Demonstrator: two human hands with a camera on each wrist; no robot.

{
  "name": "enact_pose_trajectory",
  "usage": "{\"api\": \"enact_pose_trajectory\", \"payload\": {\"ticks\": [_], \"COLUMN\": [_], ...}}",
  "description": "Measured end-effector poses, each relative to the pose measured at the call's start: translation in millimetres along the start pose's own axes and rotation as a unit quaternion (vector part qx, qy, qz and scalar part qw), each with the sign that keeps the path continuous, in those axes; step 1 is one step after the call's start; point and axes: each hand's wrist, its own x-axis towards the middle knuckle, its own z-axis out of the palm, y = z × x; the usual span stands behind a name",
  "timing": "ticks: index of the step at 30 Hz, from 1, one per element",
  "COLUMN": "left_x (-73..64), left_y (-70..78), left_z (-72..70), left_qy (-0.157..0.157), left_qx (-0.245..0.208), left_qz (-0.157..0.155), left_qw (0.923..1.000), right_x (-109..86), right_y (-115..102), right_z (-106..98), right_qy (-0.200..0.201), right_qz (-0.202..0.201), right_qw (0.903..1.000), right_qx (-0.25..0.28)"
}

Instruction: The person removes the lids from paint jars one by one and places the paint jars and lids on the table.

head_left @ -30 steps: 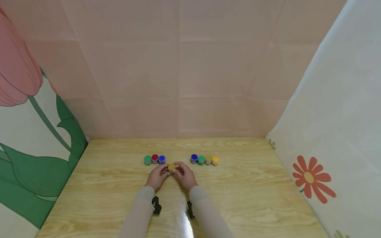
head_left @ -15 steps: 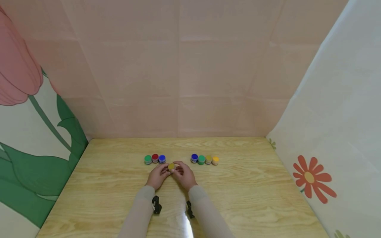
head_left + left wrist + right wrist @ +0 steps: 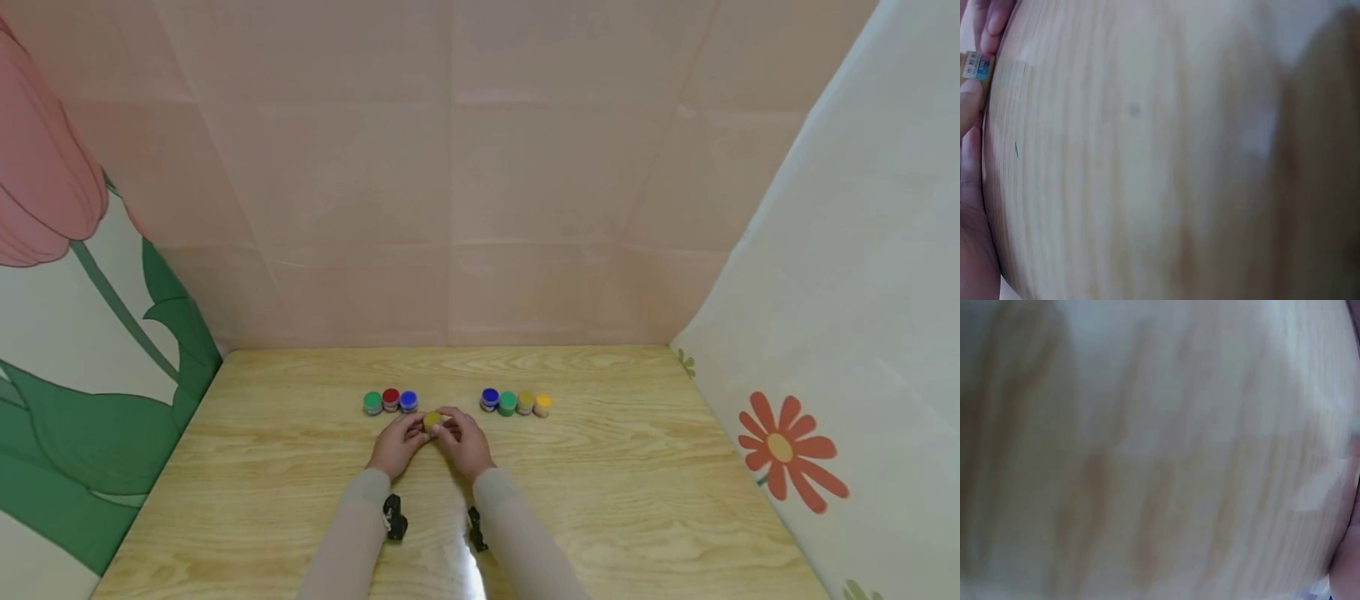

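A small paint pot with a mustard-yellow lid (image 3: 432, 422) is between my two hands in the middle of the table. My left hand (image 3: 395, 447) grips it from the left, thumb and fingers bent around its side. From the right, my right hand (image 3: 468, 447) pinches it at the lid, forefinger behind and thumb in front. In the left wrist view, a printed label (image 3: 977, 65) shows on the pot's side between fingertips. The right wrist view catches only the edge of my right hand (image 3: 1347, 550); the pot is out of its sight.
Behind my left hand stand a green-lidded pot (image 3: 372, 403), a red-lidded pot (image 3: 391, 399) and a blue-lidded pot (image 3: 408, 402). Farther right a second row holds a dark blue pot (image 3: 490, 399), a green pot (image 3: 507, 403), a mustard pot (image 3: 525, 403) and an orange-yellow pot (image 3: 543, 405).
My right wrist has shifted very slightly to the left. Both hands keep their hold on the mustard-lidded pot, and the two rows of pots stand as before.
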Motion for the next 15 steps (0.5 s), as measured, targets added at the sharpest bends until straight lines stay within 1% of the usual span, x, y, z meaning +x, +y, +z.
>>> {"api": "enact_pose_trajectory", "payload": {"ticks": [4, 9, 11, 15], "left_x": [1.0, 1.2, 0.8, 0.2], "left_y": [-0.1, -2.3, -2.9, -1.5], "left_z": [-0.6, 0.1, 0.2, -0.2], "left_qy": [0.002, -0.001, -0.001, 0.003], "left_qx": [-0.001, -0.002, -0.004, -0.010], "left_qz": [0.002, -0.001, -0.001, 0.007], "left_qw": [1.0000, 1.0000, 1.0000, 0.9999], "right_x": [0.4, -1.8, -2.3, -3.1], "right_y": [-1.1, -4.3, -5.6, -7.1], "right_z": [-1.0, -1.2, -1.0, -1.6], "right_qy": [-0.001, 0.002, 0.004, 0.009], "right_qz": [-0.001, 0.030, 0.035, 0.032], "right_qw": [1.0000, 0.9993, 0.9991, 0.9990], "right_qx": [0.008, 0.023, 0.025, 0.030]}}
